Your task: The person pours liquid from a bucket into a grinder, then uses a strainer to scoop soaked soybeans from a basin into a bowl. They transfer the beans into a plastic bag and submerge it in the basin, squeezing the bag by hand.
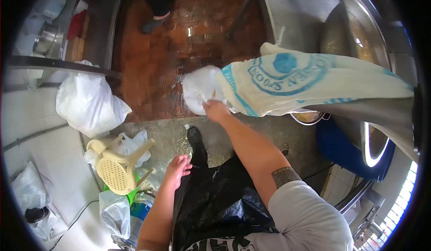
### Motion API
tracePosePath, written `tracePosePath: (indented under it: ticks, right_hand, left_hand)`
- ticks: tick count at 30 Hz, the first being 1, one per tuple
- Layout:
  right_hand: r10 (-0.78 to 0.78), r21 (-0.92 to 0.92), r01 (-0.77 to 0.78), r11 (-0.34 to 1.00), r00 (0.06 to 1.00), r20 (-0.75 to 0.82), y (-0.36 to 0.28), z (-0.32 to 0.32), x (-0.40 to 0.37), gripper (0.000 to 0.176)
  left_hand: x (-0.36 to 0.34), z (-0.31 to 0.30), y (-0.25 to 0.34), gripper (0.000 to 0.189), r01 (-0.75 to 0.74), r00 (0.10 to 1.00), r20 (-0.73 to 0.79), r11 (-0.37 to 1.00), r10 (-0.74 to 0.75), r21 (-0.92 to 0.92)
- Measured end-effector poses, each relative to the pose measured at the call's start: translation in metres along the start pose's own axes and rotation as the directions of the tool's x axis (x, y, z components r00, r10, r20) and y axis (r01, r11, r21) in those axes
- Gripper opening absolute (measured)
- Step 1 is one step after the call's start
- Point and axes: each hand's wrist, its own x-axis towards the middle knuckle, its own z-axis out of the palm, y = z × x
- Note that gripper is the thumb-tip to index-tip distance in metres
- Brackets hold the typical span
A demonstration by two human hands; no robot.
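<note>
A long cream cloth sack [287,78] with blue printed lettering stretches leftward from the metal equipment on the right. Its left end meets a white plastic bag [196,89] above the floor. My right hand [217,110] reaches forward to where the two meet, its fingers closed on the white plastic bag at the sack's lower corner. The exact grip is partly hidden. My left hand [178,168] is held low in front of my black apron [215,201], fingers curled together. Something small and pale shows at its fingertips, too small to name.
A full white bag [90,105], a cream plastic stool [117,172] and a thin plastic bag [115,213] are on the left. Large metal pots [366,31] and a blue tub [334,145] stand right. A person's shoe [155,23] is on the wet tiled floor [155,78].
</note>
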Motion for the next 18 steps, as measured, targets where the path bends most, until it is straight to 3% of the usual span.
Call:
tracePosePath:
  ticks: [1,3,4,5,6,7,8,9,10,11,12,13,14,16,17,18]
  right_hand:
    - [0.024,0.008,-0.024,1.000,1.000,-0.019,0.002,0.005,-0.014,0.053]
    - [-0.007,0.008,0.007,1.000,1.000,0.002,0.006,0.007,-0.050,0.044]
    - [-0.203,-0.156,0.191,0.969,0.977,-0.062,0.043,0.042,-0.055,0.033]
    - [-0.255,-0.208,0.229,0.951,0.961,-0.109,0.057,0.047,-0.079,0.025]
    - [-0.303,-0.312,0.284,0.907,0.953,-0.014,0.047,0.018,-0.112,0.025]
    - [-0.079,-0.127,0.086,0.988,0.995,0.057,0.042,-0.008,-0.138,0.041]
    - [0.191,0.118,-0.181,0.976,0.978,-0.087,0.036,-0.024,-0.164,0.030]
    - [0.187,0.125,-0.174,0.977,0.977,-0.102,0.040,-0.030,-0.176,0.038]
    - [-0.006,-0.160,-0.009,0.987,0.995,-0.095,0.084,0.005,-0.173,0.044]
    - [0.319,0.376,-0.266,0.888,0.944,-0.085,0.063,-0.019,-0.200,0.036]
    - [0.262,0.354,-0.212,0.911,0.960,-0.097,0.083,-0.019,-0.220,0.027]
    - [-0.107,-0.269,0.092,0.959,0.993,-0.040,0.107,-0.016,-0.235,0.026]
    - [-0.138,-0.238,0.095,0.967,0.975,-0.172,0.137,-0.003,-0.266,0.026]
    - [-0.106,-0.387,0.074,0.919,0.992,-0.061,0.156,-0.004,-0.323,0.026]
    - [-0.095,-0.341,0.057,0.938,0.991,-0.097,0.178,0.000,-0.346,0.027]
    - [-0.032,-0.164,0.000,0.987,0.981,-0.191,0.162,-0.025,-0.381,0.028]
  left_hand:
    - [-0.008,-0.004,-0.001,0.045,0.024,0.998,-0.061,0.989,-0.015,0.144]
    - [-0.028,-0.004,0.005,0.043,0.006,0.998,-0.061,0.966,0.010,0.259]
    - [-0.037,-0.003,0.009,0.040,0.004,0.997,-0.071,0.933,0.023,0.360]
    - [-0.037,-0.007,0.009,0.040,-0.034,0.997,-0.042,0.900,0.058,0.435]
    - [-0.039,-0.008,0.010,0.040,-0.056,0.997,-0.028,0.894,0.076,0.444]
    - [-0.039,-0.007,0.014,0.041,-0.113,0.992,0.009,0.829,0.129,0.548]
    - [-0.037,-0.002,0.020,0.042,-0.163,0.984,0.048,0.749,0.173,0.642]
    - [-0.025,0.002,0.028,0.042,-0.181,0.981,0.065,0.739,0.184,0.649]
    - [-0.014,0.007,0.036,0.042,-0.322,0.946,0.205,0.659,0.250,0.680]
    - [-0.029,0.006,0.034,0.043,-0.416,0.907,0.276,0.583,0.317,0.698]
    - [-0.046,0.046,0.054,0.038,-0.396,0.911,0.257,0.511,0.323,0.763]
    - [-0.057,0.058,0.053,0.040,-0.354,0.928,0.226,0.511,0.296,0.783]
    - [-0.046,0.094,0.061,0.041,-0.364,0.927,0.256,0.496,0.273,0.788]
    - [-0.028,0.132,0.040,0.043,-0.376,0.921,0.285,0.420,0.264,0.826]
    - [-0.012,0.161,0.040,0.045,-0.362,0.928,0.305,0.331,0.214,0.871]
    - [-0.014,0.188,0.041,0.048,-0.374,0.921,0.314,0.298,0.230,0.878]
